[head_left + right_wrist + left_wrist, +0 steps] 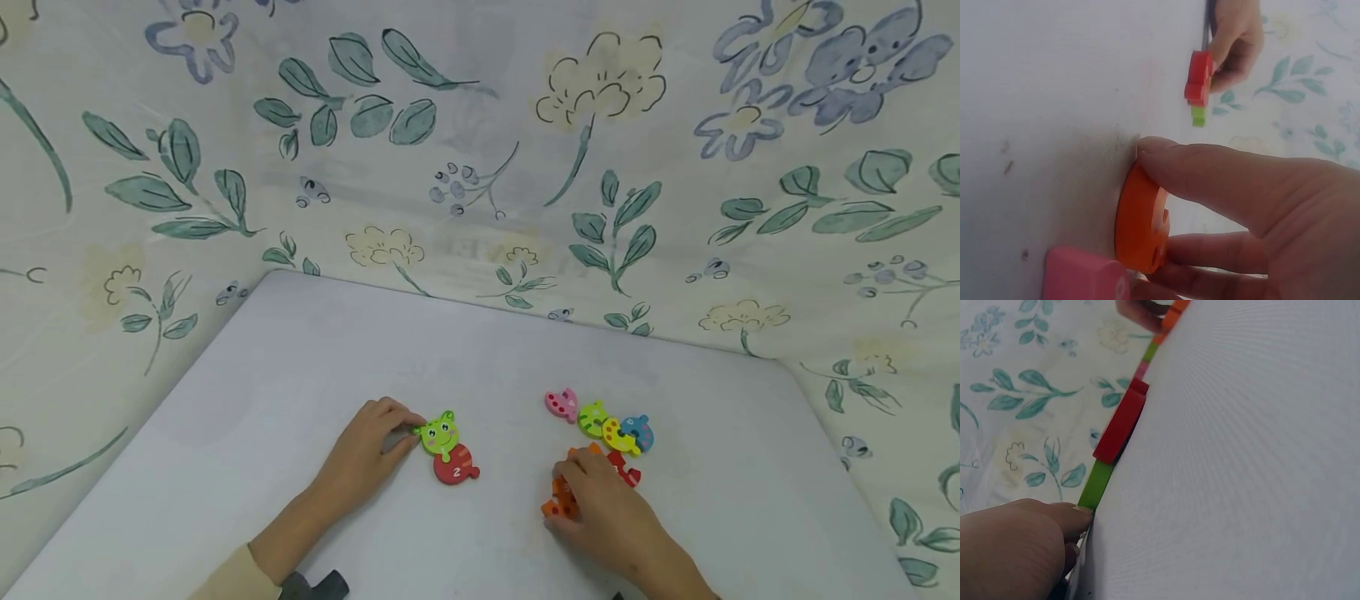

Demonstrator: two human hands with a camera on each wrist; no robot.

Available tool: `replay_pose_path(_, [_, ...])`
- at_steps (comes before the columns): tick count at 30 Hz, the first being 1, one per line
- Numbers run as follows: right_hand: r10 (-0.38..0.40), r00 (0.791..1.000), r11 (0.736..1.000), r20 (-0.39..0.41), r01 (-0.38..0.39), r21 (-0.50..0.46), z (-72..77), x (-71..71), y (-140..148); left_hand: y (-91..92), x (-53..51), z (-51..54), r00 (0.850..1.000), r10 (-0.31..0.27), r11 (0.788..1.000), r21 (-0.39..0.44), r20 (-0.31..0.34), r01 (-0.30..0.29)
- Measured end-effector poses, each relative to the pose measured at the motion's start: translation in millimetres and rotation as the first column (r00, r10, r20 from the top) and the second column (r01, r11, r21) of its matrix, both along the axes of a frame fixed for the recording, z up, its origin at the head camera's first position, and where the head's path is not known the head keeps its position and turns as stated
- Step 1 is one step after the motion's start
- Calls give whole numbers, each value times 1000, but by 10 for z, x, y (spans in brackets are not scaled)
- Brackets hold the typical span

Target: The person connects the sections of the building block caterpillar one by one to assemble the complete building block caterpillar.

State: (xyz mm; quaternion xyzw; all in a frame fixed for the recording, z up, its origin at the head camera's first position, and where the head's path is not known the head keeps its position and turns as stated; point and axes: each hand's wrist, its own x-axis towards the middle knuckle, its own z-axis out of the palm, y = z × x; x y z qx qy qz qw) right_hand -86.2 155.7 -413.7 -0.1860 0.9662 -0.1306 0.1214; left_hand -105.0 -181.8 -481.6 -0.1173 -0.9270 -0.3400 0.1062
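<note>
My left hand pinches the edge of a green animal-head puzzle piece with thumb and index finger. That head has eyes and small ears, and it joins a round red piece marked 2. Both lie on the white table. On the other side, my right hand grips an orange spotted piece between thumb and fingers; part of it is hidden under the hand. In the right wrist view, the thumb rests on the orange piece's edge, and a pink piece lies close by.
Beyond my right hand lie a pink piece, a green piece, a yellow piece and a blue piece. A red piece sits beside that hand. Floral cloth surrounds the white table.
</note>
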Motion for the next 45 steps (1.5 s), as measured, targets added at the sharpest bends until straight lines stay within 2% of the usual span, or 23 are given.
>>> replay_pose_path(10, [4, 1000, 1000, 6, -4, -16, 24, -29, -20, -1, 6, -2, 1000, -1, 1000, 2, 6, 0])
replay_pose_path(16, [36, 999, 997, 1, -36, -70, 83, -51, -125, 1, 2, -5, 1000, 1, 1000, 9, 13, -2])
replay_pose_path(27, [109, 993, 990, -39, -112, -89, 191, -105, -407, -8, 7, -3, 1000, -2, 1000, 14, 0, 2])
replay_pose_path(34, [140, 989, 984, -45, -145, -107, 177, -137, -566, -1, 6, 1, 1000, 0, 1000, 17, 2, 0])
replay_pose_path(39, [171, 985, 977, -28, -174, -123, 130, -158, -701, -1, 6, -4, 1000, -3, 1000, 19, -15, 3])
replay_pose_path(45, [187, 982, 975, -24, -188, -119, 61, -184, -810, -1, 1, -25, 1000, 0, 1000, 18, -5, 1])
